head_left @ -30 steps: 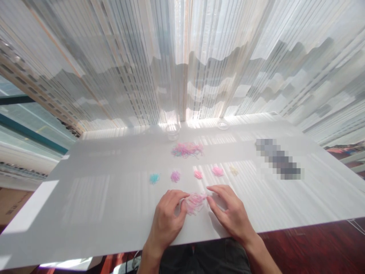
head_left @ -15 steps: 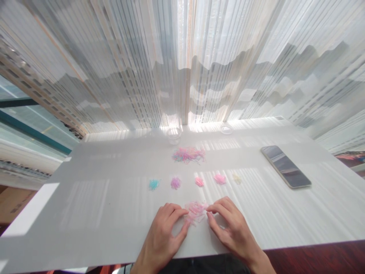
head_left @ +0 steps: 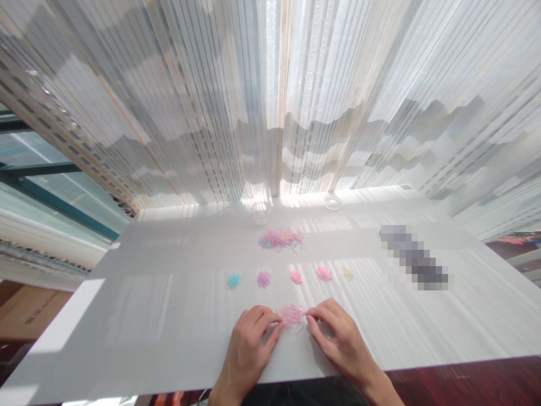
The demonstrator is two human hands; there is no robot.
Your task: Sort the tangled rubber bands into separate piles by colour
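Observation:
A loose pile of thin pink and pale bands (head_left: 292, 317), which look like small rubber bands, lies on the table between my hands. My left hand (head_left: 252, 341) is at its left edge, thumb and index fingertip pinched together. At the right edge, my right hand (head_left: 338, 332) has its thumb and index fingertip closed together. Anything between either pair of fingertips is too small to make out. Beyond them lie small heaps in a row: turquoise (head_left: 234, 281), purple (head_left: 264, 278), coral pink (head_left: 296, 277), bright pink (head_left: 324, 273) and pale yellow (head_left: 347, 273).
A larger mixed-colour pile (head_left: 281, 239) lies behind the row. Farther back are a clear round container (head_left: 261, 213) and a clear round lid-like piece (head_left: 332, 203). A blurred-out phone (head_left: 416, 258) rests at the right of the white table (head_left: 147, 361). Striped curtains hang behind.
My right thumb and index finger have come together from apart. My left fingertips have also closed into a pinch at the pile. The camera view has shifted slightly.

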